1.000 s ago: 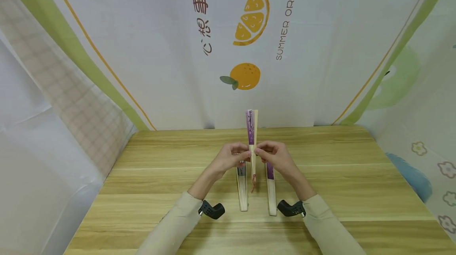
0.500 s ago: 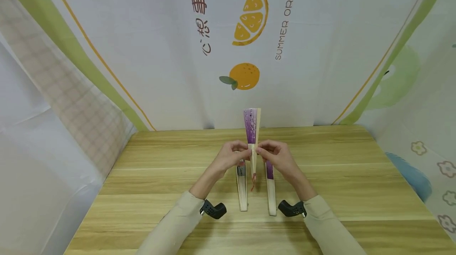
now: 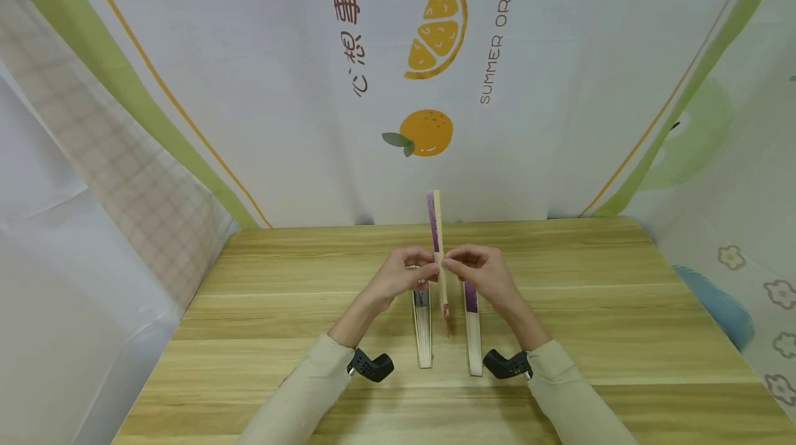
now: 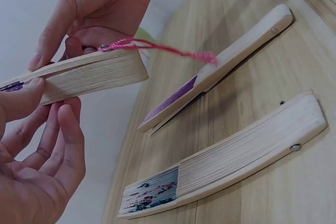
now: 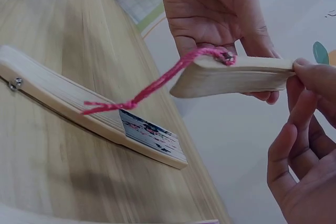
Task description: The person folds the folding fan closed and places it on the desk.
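A folding fan (image 3: 442, 286) with pale wooden ribs and a purple printed leaf stands nearly upright above the table, mostly folded. My left hand (image 3: 405, 273) pinches it from the left between thumb and fingers. From the right, my right hand (image 3: 484, 272) pinches the outer rib at the same height. In the right wrist view a red tassel (image 5: 163, 80) hangs from the rivet end. Two more folded fans lie on the table beneath: one with a dark floral leaf (image 4: 152, 190) to the left, and a purple fan (image 3: 474, 341) to the right. Their far ends are partly hidden by my hands.
The wooden table (image 3: 280, 362) reaches back to a white cloth (image 3: 298, 155) printed with oranges and lettering. Similar cloths hang at both sides. A black wrist device (image 3: 372, 366) sits on each of my forearms.
The held fan's purple leaf spread a little wider at half a second ago and is now narrowed again. Its tassel has swung slightly to the right. My hands have shifted only slightly.
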The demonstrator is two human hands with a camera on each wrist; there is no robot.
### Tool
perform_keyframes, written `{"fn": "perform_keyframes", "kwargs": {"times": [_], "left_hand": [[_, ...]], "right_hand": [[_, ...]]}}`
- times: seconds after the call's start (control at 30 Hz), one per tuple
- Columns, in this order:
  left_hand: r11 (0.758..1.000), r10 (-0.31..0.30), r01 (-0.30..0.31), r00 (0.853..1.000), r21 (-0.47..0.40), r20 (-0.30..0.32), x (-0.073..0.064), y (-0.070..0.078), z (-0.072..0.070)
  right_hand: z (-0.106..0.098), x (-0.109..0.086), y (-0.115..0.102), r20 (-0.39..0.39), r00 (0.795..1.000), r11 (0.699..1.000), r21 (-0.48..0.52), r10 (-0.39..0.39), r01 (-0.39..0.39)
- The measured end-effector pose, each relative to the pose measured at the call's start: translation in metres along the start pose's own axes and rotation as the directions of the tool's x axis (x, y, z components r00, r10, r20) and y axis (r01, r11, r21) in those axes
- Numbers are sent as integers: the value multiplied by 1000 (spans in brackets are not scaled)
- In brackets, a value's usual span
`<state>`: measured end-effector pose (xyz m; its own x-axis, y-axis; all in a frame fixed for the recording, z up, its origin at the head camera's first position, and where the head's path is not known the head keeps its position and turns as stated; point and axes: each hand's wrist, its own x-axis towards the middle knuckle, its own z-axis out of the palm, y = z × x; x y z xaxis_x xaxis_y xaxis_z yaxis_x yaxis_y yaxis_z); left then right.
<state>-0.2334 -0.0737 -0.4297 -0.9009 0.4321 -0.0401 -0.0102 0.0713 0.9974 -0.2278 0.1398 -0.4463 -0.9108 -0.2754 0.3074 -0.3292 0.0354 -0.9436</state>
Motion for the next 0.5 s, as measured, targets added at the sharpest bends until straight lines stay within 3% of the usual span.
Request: {"fn": "perform_keyframes", "kwargs": {"times": [0.23,0.5], "left_hand": [[998,-32,34,999,-52,22,-2,0,-3],[997,-40,35,997,-75,-69,-5,1,-2]], "right_hand": [[2,0,0,13,999,999,24,36,-36],[1,0,4,8,998,996,70,60,-60]]}}
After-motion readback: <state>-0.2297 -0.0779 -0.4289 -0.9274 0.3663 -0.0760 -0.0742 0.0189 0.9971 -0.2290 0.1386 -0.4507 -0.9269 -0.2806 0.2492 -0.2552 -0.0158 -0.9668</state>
